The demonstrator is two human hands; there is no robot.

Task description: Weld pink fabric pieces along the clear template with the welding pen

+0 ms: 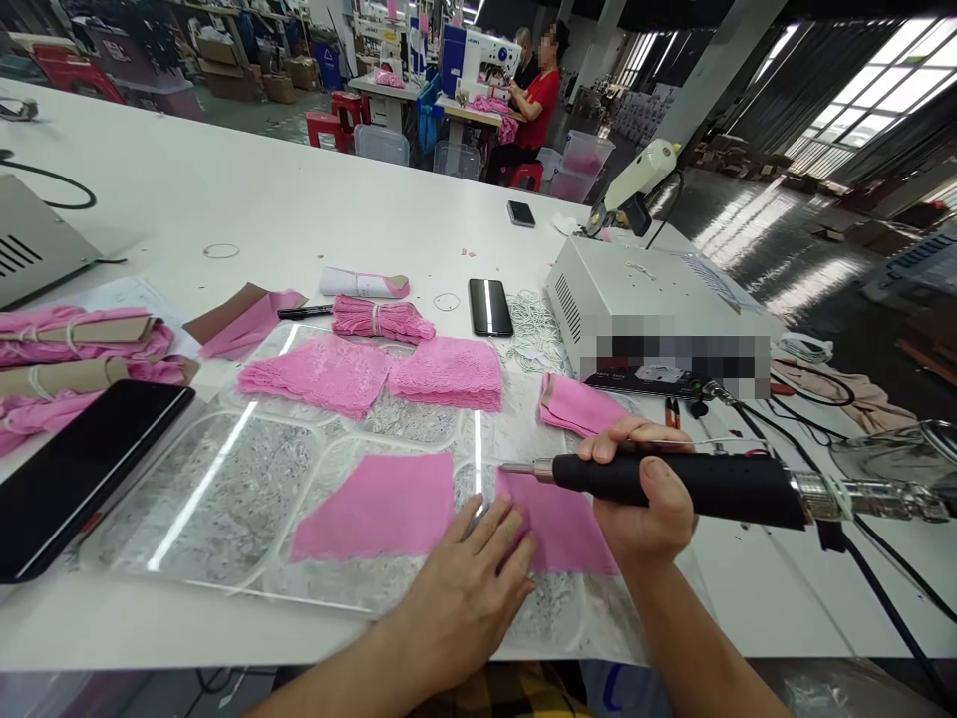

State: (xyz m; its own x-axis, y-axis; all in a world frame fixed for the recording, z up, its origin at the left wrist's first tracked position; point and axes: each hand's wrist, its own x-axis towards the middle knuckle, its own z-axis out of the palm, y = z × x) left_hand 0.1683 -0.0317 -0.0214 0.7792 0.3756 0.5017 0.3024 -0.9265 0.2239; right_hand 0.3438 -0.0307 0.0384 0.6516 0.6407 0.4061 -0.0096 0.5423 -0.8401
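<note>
My left hand (471,588) lies flat, fingers stretched out, over the gap between two flat pink fabric pieces. Its fingers touch the inner edge of the right piece (564,534) and reach close to the left piece (389,504). Wrapped in my right hand (647,499) is a black corded hand tool (733,489), its slim metal tip at the right piece's upper left corner. Whether the tip presses the cloth I cannot tell. Both pieces rest on a clear glossy board (216,489). Beyond them lie two pink lace stacks (321,371) and a folded pink cloth (575,402).
A grey metal box (650,289) stands at right, with cables near the tool. A dark phone (491,307) lies beside tangled string (534,329). Tied pink bundles (75,339) and a large black-screened device (82,469) occupy the left. A person in red (542,95) sits farther back.
</note>
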